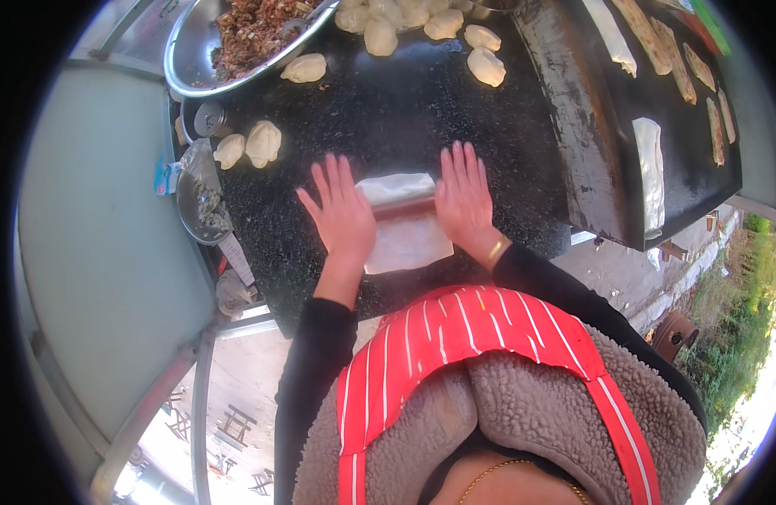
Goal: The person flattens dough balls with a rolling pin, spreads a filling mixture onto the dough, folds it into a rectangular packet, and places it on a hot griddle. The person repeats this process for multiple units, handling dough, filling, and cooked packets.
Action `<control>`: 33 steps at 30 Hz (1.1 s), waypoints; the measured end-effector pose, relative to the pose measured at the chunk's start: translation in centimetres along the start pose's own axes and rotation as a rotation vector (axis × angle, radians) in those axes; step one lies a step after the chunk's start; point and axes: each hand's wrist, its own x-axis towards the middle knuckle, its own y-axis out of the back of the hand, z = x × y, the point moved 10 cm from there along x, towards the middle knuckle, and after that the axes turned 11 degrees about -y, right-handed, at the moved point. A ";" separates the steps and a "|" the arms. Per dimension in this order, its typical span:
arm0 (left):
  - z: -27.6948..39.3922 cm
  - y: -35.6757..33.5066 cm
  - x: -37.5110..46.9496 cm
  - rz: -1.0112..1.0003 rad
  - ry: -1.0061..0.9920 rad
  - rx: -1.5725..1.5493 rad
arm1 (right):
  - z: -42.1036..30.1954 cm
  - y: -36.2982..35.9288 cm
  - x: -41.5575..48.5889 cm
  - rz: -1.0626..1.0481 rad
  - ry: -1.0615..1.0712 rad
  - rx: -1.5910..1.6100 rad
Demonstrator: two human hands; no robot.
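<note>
A thin rectangular sheet of white dough (410, 245) lies on the black speckled worktop in front of me. Across it runs a brown wooden rolling pin (405, 209), its ends hidden beneath my palms. My left hand (347, 218) is flat at the pin's left end, fingers stretched and spread. At the right end rests my right hand (465, 199), also flat with fingers extended, a gold band around its wrist. Neither hand is curled around the pin. The dough shows on both the far and near sides of the pin.
Several dough lumps (380, 36) sit along the far side, beside a metal bowl (173, 63) of meat filling. Two lumps (263, 144), a shaker (210, 118) and a small bowl (184, 211) are at left. A griddle (691, 170) with flatbreads and a dough strip (650, 173) stands right.
</note>
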 end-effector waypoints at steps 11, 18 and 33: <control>0.8 2.0 3.0 0.257 -0.129 0.017 | -0.7 1.9 2.9 0.126 0.014 -0.022; 1.1 1.1 4.5 0.078 -0.155 -0.088 | -0.7 0.8 5.0 -0.012 -0.009 -0.028; -1.3 1.8 6.9 0.188 0.013 -0.073 | -1.2 0.3 8.4 -0.011 -0.021 0.014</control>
